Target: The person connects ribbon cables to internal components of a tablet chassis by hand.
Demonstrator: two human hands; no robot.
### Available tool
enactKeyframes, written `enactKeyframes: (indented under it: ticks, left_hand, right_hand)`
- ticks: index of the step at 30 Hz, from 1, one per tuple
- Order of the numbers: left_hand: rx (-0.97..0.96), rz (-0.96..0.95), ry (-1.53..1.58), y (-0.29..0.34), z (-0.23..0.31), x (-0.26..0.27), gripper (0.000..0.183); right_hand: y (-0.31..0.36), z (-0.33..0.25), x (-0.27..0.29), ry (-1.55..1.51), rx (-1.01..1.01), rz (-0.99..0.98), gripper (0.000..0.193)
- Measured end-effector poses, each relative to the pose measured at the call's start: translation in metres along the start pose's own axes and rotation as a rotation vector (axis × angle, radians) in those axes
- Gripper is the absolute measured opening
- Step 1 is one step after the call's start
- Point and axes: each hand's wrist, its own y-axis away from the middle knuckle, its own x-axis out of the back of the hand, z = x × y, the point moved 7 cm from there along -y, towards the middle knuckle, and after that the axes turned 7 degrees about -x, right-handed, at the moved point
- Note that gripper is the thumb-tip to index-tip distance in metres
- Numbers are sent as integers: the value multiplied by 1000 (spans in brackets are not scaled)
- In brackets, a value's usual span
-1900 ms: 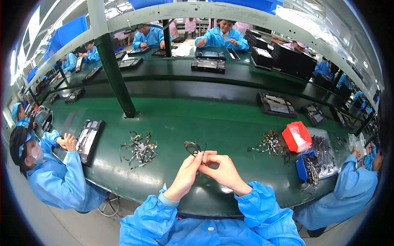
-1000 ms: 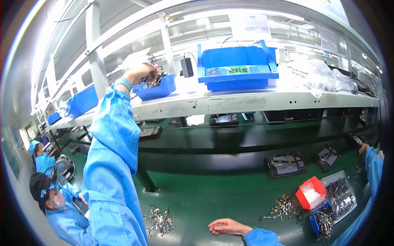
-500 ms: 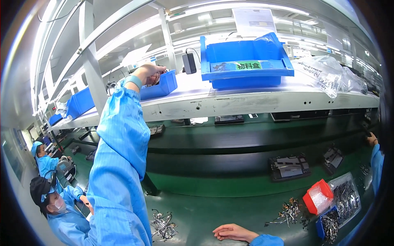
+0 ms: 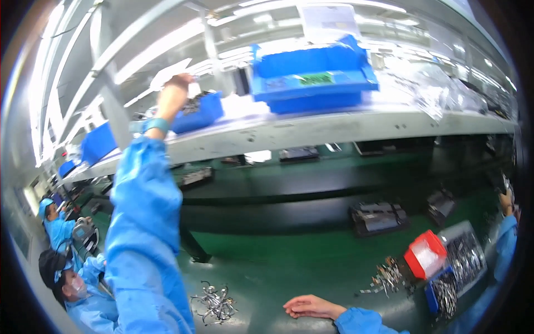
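Observation:
My left arm in a light blue sleeve reaches up to the shelf. Above the small blue bin (image 4: pixel 207 111) there, my left hand (image 4: pixel 173 96) is raised, blurred, with its fingers hard to make out; a pale patch beside them cannot be named. Small dark parts (image 4: pixel 192 104) fill that bin. My right hand (image 4: pixel 314 307) lies on the green table (image 4: pixel 267 261), fingers stretched out and loosely together, holding nothing. Left of it sits a tangled heap of short cables (image 4: pixel 214 303); to its right is another loose cable pile (image 4: pixel 387 275).
A large blue bin (image 4: pixel 317 99) and clear plastic bags (image 4: pixel 439 94) stand on the white shelf (image 4: pixel 311 129). A red bin (image 4: pixel 425 255), a blue cable box (image 4: pixel 443 292) and a bagged tray (image 4: pixel 466 253) lie right. Dark devices (image 4: pixel 379 217) sit on the line. Co-workers (image 4: pixel 78 289) flank me.
My left hand has lifted up and left, out of the small blue bin. The whole view has shifted slightly. My right hand stays resting on the table.

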Motion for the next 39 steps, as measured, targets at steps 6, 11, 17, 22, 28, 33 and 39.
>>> enactKeyframes:
  ticks: [6, 11, 17, 22, 28, 33, 39]
  left_hand:
    - [-18, 490, 134, 72, 94, 85, 30]
    - [-56, 460, 562, 179, 228, 23, 19]
    - [331, -395, 714, 310, 320, -217, 20]
    - [601, -847, 811, 421, 370, -337, 72]
    - [976, -544, 1183, 424, 369, -322, 49]
    - [1608, -319, 1591, 462, 375, -182, 39]
    - [1736, -282, 1732, 528, 448, -39, 39]
  right_hand:
    - [3, -65, -20, 527, 270, 106, 25]
    - [100, -212, 57, 847, 399, 800, 22]
    - [253, -258, 248, 1343, 387, 1978, 39]
    - [241, -196, 324, 1046, -189, 1861, 74]
    - [225, -219, 307, 1143, 195, 1681, 81]
    - [144, -230, 232, 1215, 196, 1107, 67]
    - [55, -166, 133, 1305, 215, 479, 68]
